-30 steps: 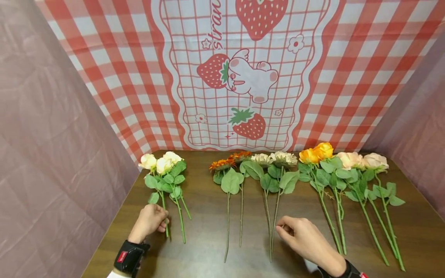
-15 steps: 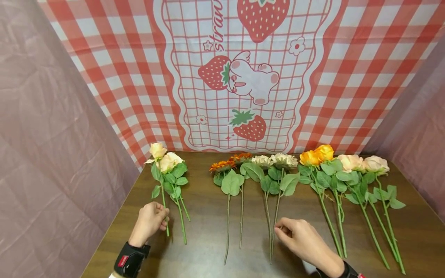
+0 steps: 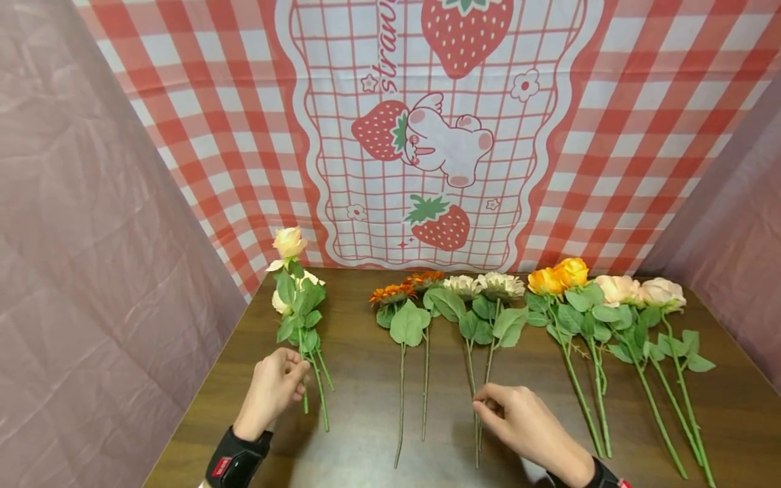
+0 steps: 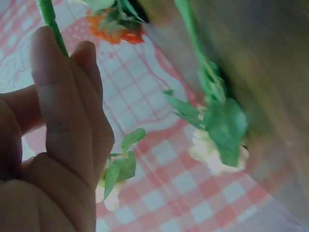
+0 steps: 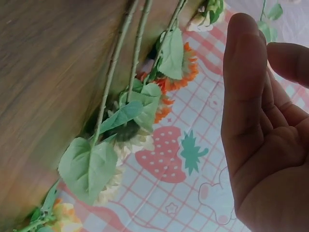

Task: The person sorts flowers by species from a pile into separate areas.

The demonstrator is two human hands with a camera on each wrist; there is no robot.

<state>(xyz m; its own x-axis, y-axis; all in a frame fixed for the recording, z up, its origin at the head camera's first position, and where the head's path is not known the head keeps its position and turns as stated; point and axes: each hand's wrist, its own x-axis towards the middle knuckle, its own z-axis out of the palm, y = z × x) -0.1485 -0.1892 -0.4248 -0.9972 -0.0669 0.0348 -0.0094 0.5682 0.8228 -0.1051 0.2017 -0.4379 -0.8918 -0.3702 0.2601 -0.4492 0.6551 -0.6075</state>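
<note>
My left hand (image 3: 273, 392) pinches the green stem of a cream rose (image 3: 289, 242). The bloom stands raised above other pale roses lying under it, one of whose stems (image 3: 321, 400) shows just right of the hand. In the left wrist view the held stem (image 4: 52, 26) passes by the fingertips of the left hand (image 4: 67, 111). Over the lower stems of two white daisy-like flowers (image 3: 499, 286), my right hand (image 3: 529, 425) hovers with loosely bent fingers. Nothing shows between the fingers of the right hand (image 5: 270, 145) in the right wrist view.
Two orange daisy-like flowers (image 3: 390, 293) lie mid-table. Yellow-orange roses (image 3: 549, 280) and pale pink roses (image 3: 662, 293) lie at the right on the brown wooden table (image 3: 360, 420). A red-checked strawberry cloth (image 3: 439, 142) hangs behind; plain curtains (image 3: 122, 271) flank the table.
The left hand has lifted the cream rose's bloom upward and shifted it right, over the other pale roses. The right hand has drifted slightly left.
</note>
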